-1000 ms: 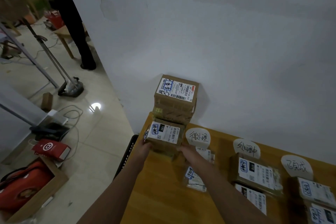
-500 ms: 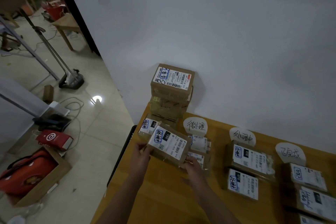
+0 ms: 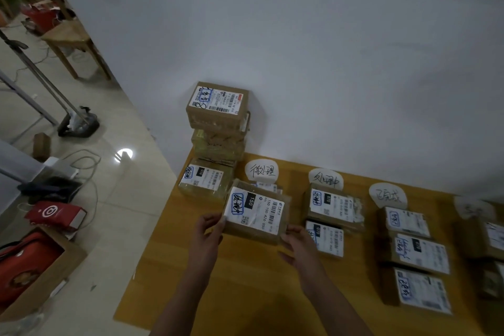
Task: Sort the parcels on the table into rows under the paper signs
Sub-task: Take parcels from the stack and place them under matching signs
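I hold a brown cardboard parcel (image 3: 256,215) with a white label above the wooden table (image 3: 245,281). My left hand (image 3: 208,229) grips its left edge and my right hand (image 3: 296,240) its right edge. It hovers over the spot below the first paper sign (image 3: 261,170), hiding most of the parcels there. A stack of unsorted parcels (image 3: 218,117) stands at the table's back left corner, with a flat parcel (image 3: 206,180) in front of it. Two parcels (image 3: 331,206) lie under the second sign (image 3: 326,179), three (image 3: 417,251) under the third sign (image 3: 387,195).
A white wall runs right behind the table. More blurred parcels (image 3: 485,237) lie at the far right edge. Left of the table on the tiled floor are cables, a red bag in a cardboard box (image 3: 30,267), a red pouch (image 3: 54,214) and a stand base (image 3: 79,123).
I lifted the parcel off the low pile in front of the stack and carried it right and toward me. It now hangs tilted under the first sign.
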